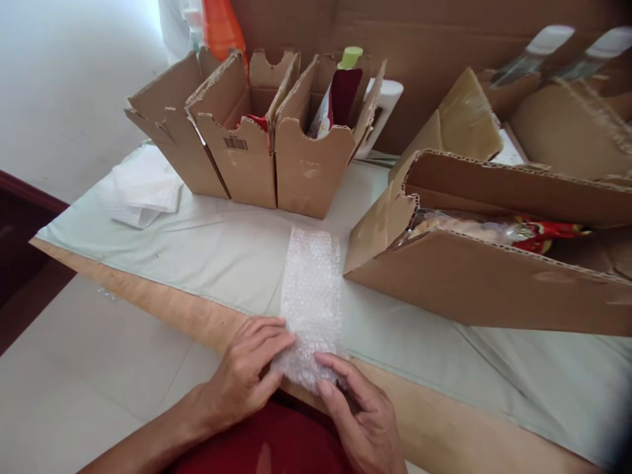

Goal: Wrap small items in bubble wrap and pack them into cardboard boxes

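Observation:
A strip of clear bubble wrap (312,289) lies lengthwise on the pale cloth (217,250) that covers the table, its near end rolled or bunched at the table's front edge. My left hand (249,375) presses on the left side of that near end, fingers curled over it. My right hand (363,415) grips the right side with thumb and fingertips. Whatever is inside the bunched end is hidden.
Three open cardboard boxes (257,131) stand at the back with bottles and red packets inside. A larger open box (484,263) holding a plastic-wrapped packet sits at the right. Folded white sheets (143,187) lie at the left. More cardboard stands behind.

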`<control>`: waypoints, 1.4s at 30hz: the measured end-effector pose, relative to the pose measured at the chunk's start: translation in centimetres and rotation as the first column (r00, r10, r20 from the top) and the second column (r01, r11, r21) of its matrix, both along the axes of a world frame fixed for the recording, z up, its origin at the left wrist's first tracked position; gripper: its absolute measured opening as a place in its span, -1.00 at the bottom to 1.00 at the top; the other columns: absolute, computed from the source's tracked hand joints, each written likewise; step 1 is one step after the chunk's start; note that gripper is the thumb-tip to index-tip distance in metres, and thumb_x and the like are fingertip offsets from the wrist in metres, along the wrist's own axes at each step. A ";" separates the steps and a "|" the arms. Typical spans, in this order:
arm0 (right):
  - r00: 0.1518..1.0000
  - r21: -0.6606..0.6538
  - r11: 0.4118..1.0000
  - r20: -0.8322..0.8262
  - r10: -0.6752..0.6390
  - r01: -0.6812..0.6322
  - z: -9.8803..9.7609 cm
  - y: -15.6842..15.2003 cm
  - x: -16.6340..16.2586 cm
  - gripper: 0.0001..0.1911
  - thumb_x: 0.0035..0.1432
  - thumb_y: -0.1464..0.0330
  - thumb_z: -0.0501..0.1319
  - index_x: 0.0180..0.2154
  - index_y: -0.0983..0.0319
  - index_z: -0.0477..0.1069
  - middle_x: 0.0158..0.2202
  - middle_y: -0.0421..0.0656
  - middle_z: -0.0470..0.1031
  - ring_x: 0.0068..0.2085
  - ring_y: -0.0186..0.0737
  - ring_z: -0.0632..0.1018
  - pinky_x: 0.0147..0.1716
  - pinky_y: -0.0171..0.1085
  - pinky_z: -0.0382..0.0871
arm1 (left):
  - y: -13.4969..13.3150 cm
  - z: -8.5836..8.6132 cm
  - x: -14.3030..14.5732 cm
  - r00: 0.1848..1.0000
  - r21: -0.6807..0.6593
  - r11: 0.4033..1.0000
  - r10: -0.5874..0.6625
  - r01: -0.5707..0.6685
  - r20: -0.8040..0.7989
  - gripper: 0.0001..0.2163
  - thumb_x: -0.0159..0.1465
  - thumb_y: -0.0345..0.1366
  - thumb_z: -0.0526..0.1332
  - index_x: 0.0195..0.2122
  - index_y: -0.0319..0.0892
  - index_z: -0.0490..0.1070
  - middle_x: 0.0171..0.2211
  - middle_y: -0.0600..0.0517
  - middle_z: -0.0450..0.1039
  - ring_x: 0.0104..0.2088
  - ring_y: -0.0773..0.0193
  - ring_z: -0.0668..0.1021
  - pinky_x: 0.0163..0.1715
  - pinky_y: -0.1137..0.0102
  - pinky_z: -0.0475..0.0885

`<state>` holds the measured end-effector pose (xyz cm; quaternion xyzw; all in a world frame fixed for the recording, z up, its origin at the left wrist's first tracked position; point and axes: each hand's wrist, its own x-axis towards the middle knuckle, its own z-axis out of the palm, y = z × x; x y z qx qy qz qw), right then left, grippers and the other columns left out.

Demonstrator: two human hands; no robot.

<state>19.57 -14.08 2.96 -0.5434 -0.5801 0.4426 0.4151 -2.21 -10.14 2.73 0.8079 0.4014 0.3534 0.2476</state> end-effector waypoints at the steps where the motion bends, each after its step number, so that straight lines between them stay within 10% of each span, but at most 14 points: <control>1: 0.998 0.006 0.999 -0.050 -0.034 0.035 0.1 -0.3 -0.2 -0.69 0.39 0.27 0.20 0.13 0.09 0.48 -0.26 -0.17 0.65 -0.36 -0.29 0.64 -0.34 -0.39 0.57 | 0.4 0.0 0.5 0.998 -0.036 0.998 0.050 -0.048 0.043 -0.64 0.29 -0.56 0.15 0.08 -0.16 0.44 -0.15 -0.08 0.61 -0.05 0.12 0.60 -0.03 0.20 0.54; 6: 0.980 0.224 0.958 0.045 -0.194 0.179 0.4 -1.2 0.1 -0.48 0.38 0.47 0.16 0.31 0.05 0.27 -0.14 -0.14 0.62 -0.25 -0.27 0.65 -0.23 -0.29 0.61 | 2.9 0.9 1.0 0.973 -0.303 0.928 0.231 -0.217 0.010 -0.67 0.35 -0.39 0.18 0.13 -0.23 0.44 -0.46 0.12 0.46 -0.48 0.35 0.50 -0.43 0.46 0.44; 10: 0.880 0.521 0.839 0.458 -0.121 -0.156 0.5 1.2 0.4 -0.49 0.25 0.61 0.18 0.20 0.20 0.38 0.05 -0.01 0.59 0.08 -0.05 0.58 0.01 -0.07 0.51 | 4.2 0.4 1.1 0.973 -0.343 0.911 0.223 -0.228 -0.055 -0.56 0.34 -0.37 0.14 0.25 -0.24 0.33 -0.56 0.22 0.33 -0.56 0.38 0.40 -0.51 0.49 0.35; 15: 0.642 0.413 0.798 0.766 -0.044 -0.438 -0.7 5.4 -0.3 -0.64 0.30 0.57 0.10 0.07 0.27 0.47 0.16 0.00 0.55 0.20 0.10 0.50 -0.01 -0.01 0.43 | 4.5 -0.2 1.5 0.963 -0.177 0.949 0.246 -0.261 -0.107 -0.54 0.34 -0.40 0.17 0.28 -0.22 0.28 -0.34 0.06 0.51 -0.40 0.27 0.55 -0.37 0.39 0.48; 20: 0.680 0.422 0.789 0.733 -0.007 -0.447 0.0 5.8 -0.3 -0.68 0.33 0.59 0.06 -0.06 0.24 0.51 -0.02 -0.06 0.65 0.00 -0.04 0.59 -0.04 -0.08 0.36 | 2.4 0.5 0.2 0.988 0.125 0.985 0.129 -0.118 -0.083 -0.60 0.33 -0.43 0.24 0.20 -0.20 0.36 0.08 -0.21 0.47 0.11 0.02 0.50 0.11 0.11 0.46; 24: 0.758 0.302 0.854 0.633 0.153 -0.425 1.5 5.5 -0.1 -0.73 0.41 0.52 0.04 -0.09 0.21 0.50 -0.27 -0.17 0.66 -0.31 -0.23 0.59 -0.22 -0.21 0.39 | 1.4 0.5 -0.5 0.999 0.071 0.997 0.002 0.002 -0.051 -0.70 0.36 -0.53 0.16 0.08 -0.19 0.43 -0.20 -0.07 0.58 -0.14 0.15 0.57 -0.10 0.21 0.50; 28: 0.736 0.448 0.847 0.669 -0.106 -0.285 1.9 5.4 0.3 -0.81 0.40 0.44 0.12 -0.04 0.24 0.48 -0.12 -0.04 0.64 -0.14 -0.10 0.60 -0.14 -0.14 0.40 | 2.6 0.2 0.3 0.995 -0.073 0.992 0.101 -0.101 -0.010 -0.78 0.40 -0.45 0.14 0.02 -0.22 0.48 -0.38 0.02 0.52 -0.37 0.26 0.54 -0.33 0.35 0.49; 36: 0.676 0.426 0.806 0.736 -0.045 -0.410 0.8 5.6 0.3 -0.75 0.35 0.52 0.12 -0.01 0.24 0.47 -0.06 -0.05 0.63 0.01 -0.02 0.56 -0.03 -0.05 0.34 | 4.1 0.0 0.8 0.977 0.039 0.985 0.172 -0.169 -0.124 -0.77 0.40 -0.40 0.16 0.06 -0.21 0.45 -0.07 -0.14 0.52 -0.11 0.15 0.58 -0.11 0.25 0.55; 42: 0.771 0.302 0.863 0.621 0.145 -0.406 1.5 5.5 1.0 -0.77 0.38 0.48 0.12 0.00 0.19 0.44 -0.18 -0.15 0.63 -0.12 -0.14 0.57 -0.09 -0.13 0.39 | 2.7 0.5 -0.5 0.995 -0.006 1.000 -0.018 0.018 -0.097 -0.76 0.39 -0.46 0.18 0.06 -0.19 0.44 -0.14 -0.10 0.57 -0.10 0.12 0.54 -0.07 0.17 0.49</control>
